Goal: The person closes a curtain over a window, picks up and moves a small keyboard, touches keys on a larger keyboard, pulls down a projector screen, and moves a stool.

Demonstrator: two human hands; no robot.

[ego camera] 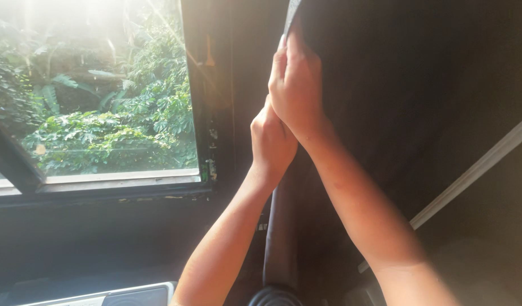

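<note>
A large dark sheet of fabric (408,73) hangs in front of me to the right of a window. My right hand (295,85) is raised high and grips the sheet's left edge near its top. Just below it, my left hand (271,141) closes around the same edge, its knuckles touching my right wrist. Beneath my hands the fabric gathers into a dark roll (281,238) that runs down to the frame's bottom edge.
A window (97,90) at the left looks out on bright green plants, with a dark frame post (213,96) beside my hands. A pale strip (476,170) slants across the right. A light-coloured device (131,296) sits at the bottom left.
</note>
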